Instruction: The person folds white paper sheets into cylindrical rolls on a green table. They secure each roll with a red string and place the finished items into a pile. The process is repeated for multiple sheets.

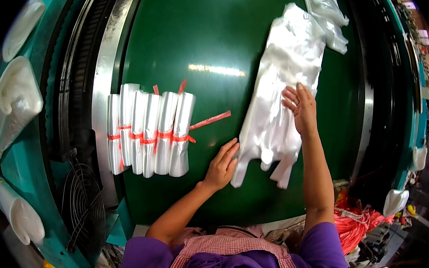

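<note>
A stack of white translucent plastic vest bags (273,103) lies slantwise on the green work surface (181,40), its handle ends toward me. My left hand (221,165) rests at the stack's left edge near the handles, fingers stretched out. Over the right side of the stack is my right hand (301,108), fingers extended and thumb up; whether it touches the plastic I cannot tell. Neither hand grips anything. To the left, several rolled bundles of plastic bags (153,134) lie side by side, tied with red plastic tape (211,120).
More folded plastic bags (325,9) lie at the far right. Metal rails (111,56) border the green surface. Left of it are a round wire fan guard (82,201) and rolled plastic (14,93) on a teal frame. A heap of red plastic strips (357,223) sits at the lower right.
</note>
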Demonstrator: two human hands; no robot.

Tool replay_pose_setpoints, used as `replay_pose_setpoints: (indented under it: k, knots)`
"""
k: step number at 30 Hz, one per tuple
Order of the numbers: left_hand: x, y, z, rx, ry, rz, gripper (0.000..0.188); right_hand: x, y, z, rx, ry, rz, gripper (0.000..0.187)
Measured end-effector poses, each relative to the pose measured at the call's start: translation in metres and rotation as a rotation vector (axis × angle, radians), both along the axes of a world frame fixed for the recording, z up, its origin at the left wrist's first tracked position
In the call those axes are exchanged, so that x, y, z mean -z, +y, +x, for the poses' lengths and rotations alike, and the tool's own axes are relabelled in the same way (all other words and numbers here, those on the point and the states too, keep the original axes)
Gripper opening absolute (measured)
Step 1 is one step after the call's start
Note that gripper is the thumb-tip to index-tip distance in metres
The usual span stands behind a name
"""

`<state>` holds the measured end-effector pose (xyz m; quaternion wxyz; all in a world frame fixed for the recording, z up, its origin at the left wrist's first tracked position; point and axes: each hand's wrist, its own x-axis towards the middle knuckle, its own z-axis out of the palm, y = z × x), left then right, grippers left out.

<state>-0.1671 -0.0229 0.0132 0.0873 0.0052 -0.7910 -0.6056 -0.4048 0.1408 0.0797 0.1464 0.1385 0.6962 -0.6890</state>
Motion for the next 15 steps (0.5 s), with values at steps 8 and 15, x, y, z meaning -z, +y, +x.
replay_pose_setpoints:
  k: [8, 15]
  knots:
    - [0.01, 0.006, 0.011, -0.094, 0.063, -0.008, 0.053, 0.004, 0.038, 0.169, -0.794, 0.711, 0.93, 0.039]
    - [0.02, 0.011, 0.017, -0.151, 0.224, -0.076, 0.054, 0.052, 0.041, 0.17, -0.681, 0.806, 1.006, 0.035]
